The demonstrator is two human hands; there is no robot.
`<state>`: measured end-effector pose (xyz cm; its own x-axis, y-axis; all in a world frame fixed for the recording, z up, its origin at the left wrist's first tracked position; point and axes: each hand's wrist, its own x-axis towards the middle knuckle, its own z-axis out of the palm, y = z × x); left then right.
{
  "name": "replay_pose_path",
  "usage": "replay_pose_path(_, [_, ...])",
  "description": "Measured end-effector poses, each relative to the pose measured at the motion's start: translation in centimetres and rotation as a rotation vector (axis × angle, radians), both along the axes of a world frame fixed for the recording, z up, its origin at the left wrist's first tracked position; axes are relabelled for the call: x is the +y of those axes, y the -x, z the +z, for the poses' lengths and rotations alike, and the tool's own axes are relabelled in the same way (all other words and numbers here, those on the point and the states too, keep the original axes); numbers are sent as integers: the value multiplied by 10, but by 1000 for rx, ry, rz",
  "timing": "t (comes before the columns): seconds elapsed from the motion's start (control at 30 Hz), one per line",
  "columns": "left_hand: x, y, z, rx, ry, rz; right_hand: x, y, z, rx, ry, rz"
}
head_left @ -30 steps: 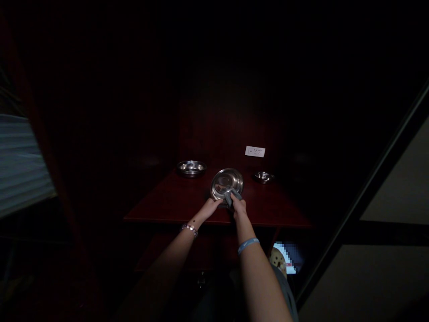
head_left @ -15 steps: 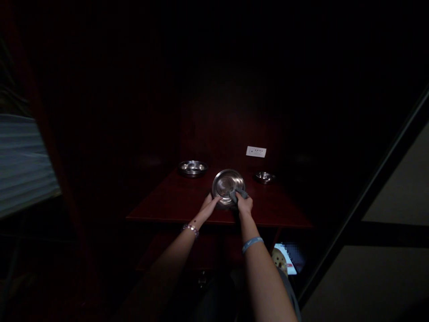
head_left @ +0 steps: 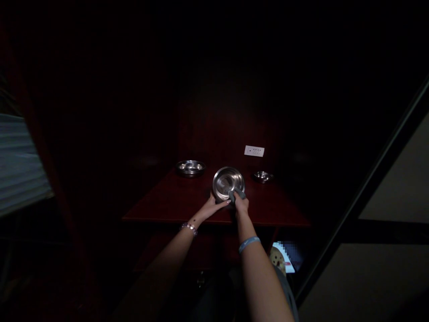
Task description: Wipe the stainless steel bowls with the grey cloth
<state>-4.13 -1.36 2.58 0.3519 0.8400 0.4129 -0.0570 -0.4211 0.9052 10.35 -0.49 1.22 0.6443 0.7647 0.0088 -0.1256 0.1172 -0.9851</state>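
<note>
The step in hand looked to be wiping the inside of the bowl (head_left: 224,181). It was held tilted over the front of the bench (head_left: 161,203), its mouth toward the wearer; whether its base touched the wood could not be told. The left hand (head_left: 211,208) was clamped on its lower edge, thumb along the near side. The right hand (head_left: 241,205) was closed on the cloth (head_left: 240,193), pressed at the lower right inside. The dish (head_left: 191,168) stood behind to the left. The next move seemed to call for a firm left grip while the cloth worked round the wall.
</note>
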Motion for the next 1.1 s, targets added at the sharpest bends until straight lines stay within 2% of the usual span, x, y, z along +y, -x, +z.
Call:
replay_pose_path(0.07, [1,-2,-1,31,-13,-99,-1,5,5,35,40,-3])
replay_pose_path(0.13, [3,-3,-2,24,1,-135,-5,11,10,59,53,22])
replay_pose_path(0.23, [9,-3,-5,-20,35,-84,-10,16,17,90,68,54])
replay_pose_path(0.37, [16,-2,-10,-36,39,-13,-13,18,16,105,104,72])
replay_pose_path(0.57, [17,3,-8,-74,90,87,-9,8,10,-35,147,-15])
replay_pose_path(0.73, [15,10,-3,-58,129,115,-12,-3,13,-176,179,-102])
replay_pose_path(0.9, [15,13,-2,-48,87,126,-20,-9,19,-247,201,-159])
replay_pose_path(1.1, [9,13,2,-74,79,98,-26,-11,22,-303,242,-171])
